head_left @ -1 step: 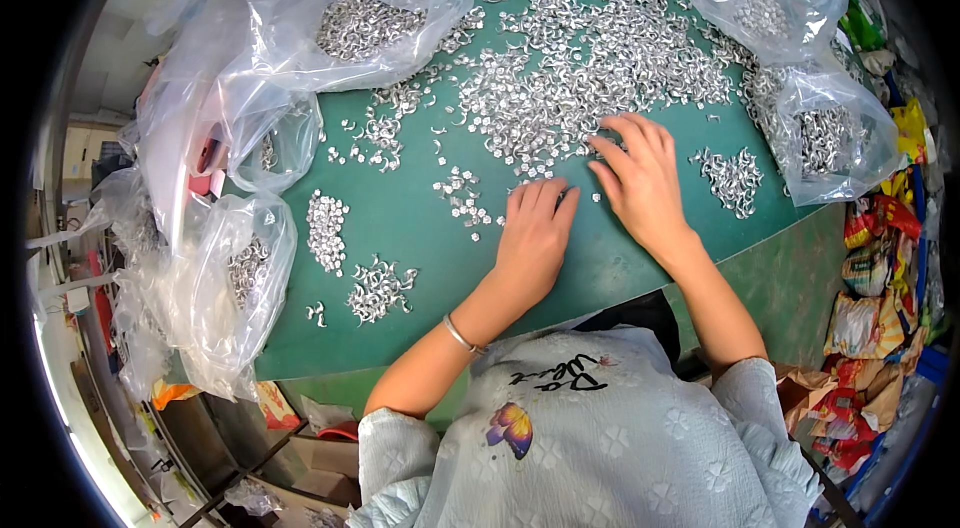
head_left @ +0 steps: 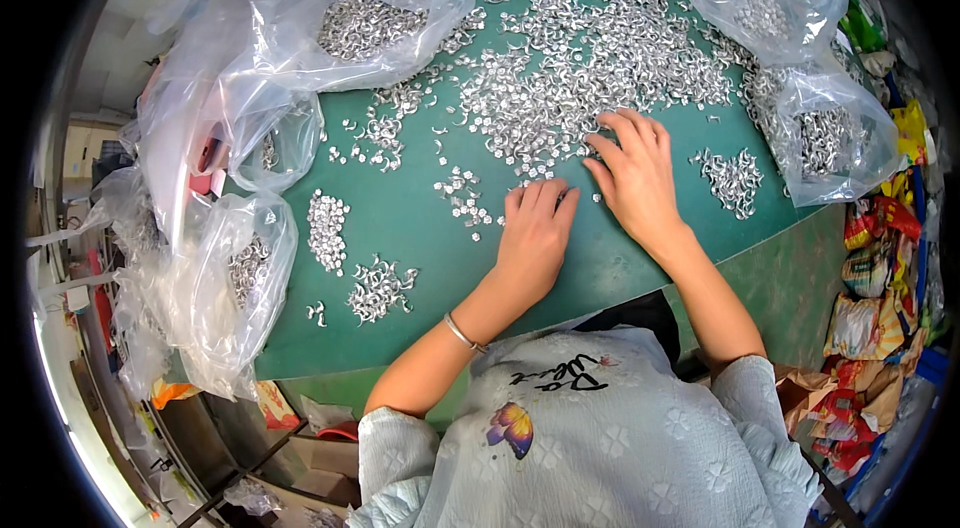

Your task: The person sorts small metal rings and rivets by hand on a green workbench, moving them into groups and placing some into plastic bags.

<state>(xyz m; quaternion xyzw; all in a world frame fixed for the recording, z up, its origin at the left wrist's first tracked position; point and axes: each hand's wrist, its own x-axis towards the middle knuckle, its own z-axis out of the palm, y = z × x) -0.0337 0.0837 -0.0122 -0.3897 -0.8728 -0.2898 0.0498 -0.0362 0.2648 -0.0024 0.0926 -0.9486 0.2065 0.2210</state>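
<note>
Green-topped table (head_left: pixel 420 228), front edge curving with the lens. A broad scatter of small silver metal pieces (head_left: pixel 590 78) covers its far half; smaller sorted heaps (head_left: pixel 327 228) lie near left. Clear plastic bags (head_left: pixel 330 18) holding more pieces rest along the left, far and right edges.

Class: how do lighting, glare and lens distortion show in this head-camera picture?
Head view: even light, with soft shadows under the hands; glare whitens the clear plastic bags; fisheye bends the green table edge and blackens the corners; the centre is sharp, the rim slightly soft.
</note>
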